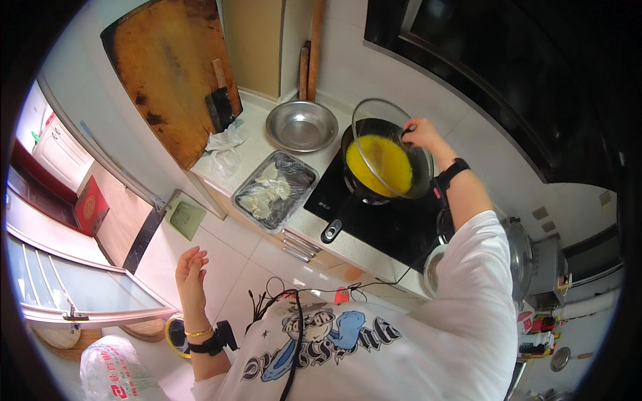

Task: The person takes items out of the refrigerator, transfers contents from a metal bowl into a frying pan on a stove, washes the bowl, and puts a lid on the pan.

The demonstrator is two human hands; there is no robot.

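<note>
My right hand [420,134] is closed on the dark knob of a clear glass lid [358,125]. The lid is tilted over a black frying pan [424,178] on the black cooktop [391,228]. Yellow liquid [378,163], perhaps beaten egg, covers the pan's bottom. The pan's handle [332,230] points towards me over the counter's front edge. My left hand [191,265] is raised over the floor, fingers loosely apart, holding nothing.
Left of the cooktop are a metal tray under plastic film [276,190] and a steel basin [302,125]. A large wooden board [165,75] leans at the wall with a cleaver [220,103] before it. A crumpled plastic bag [225,143] lies near. The range hood [481,85] overhangs at upper right.
</note>
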